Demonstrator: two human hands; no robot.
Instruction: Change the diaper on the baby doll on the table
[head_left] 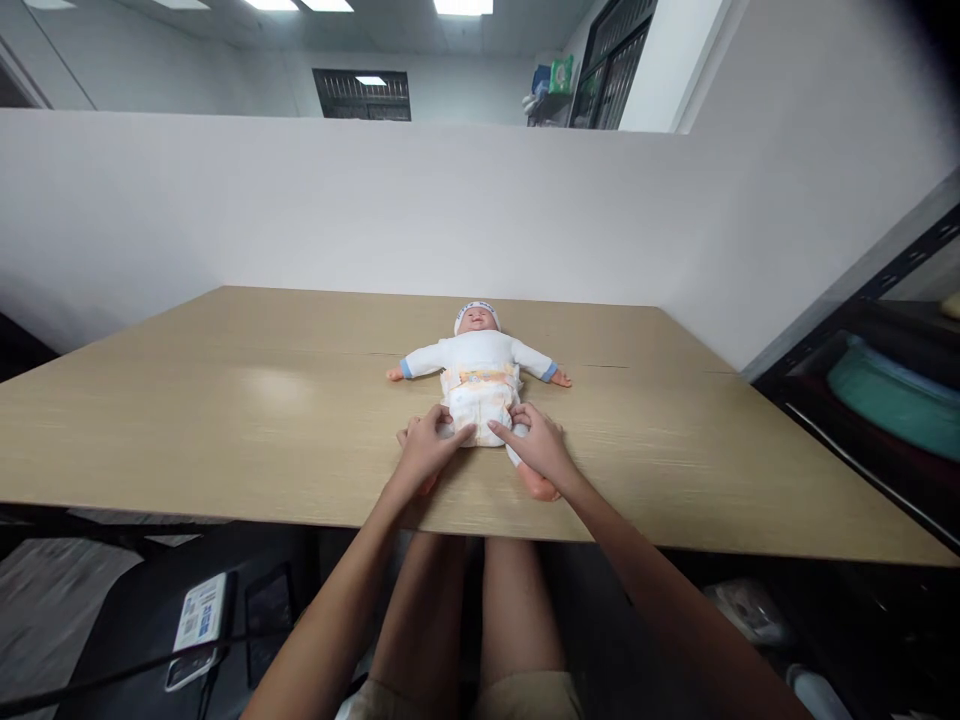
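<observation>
Hands: apparently pinching diaper edges, partly hiding doll | left: chair | right: shelved teal bundle

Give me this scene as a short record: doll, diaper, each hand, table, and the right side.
Doll: on its back, arms spread, head away from the person, white top with blue cuffs
Diaper: white with orange markings, over the doll's front
Left hand: at diaper's left edge, grip unclear
Right hand: at diaper's right edge, grip unclear
Table: light wood-look top, under doll
Right side: green item on dark shelf
</observation>
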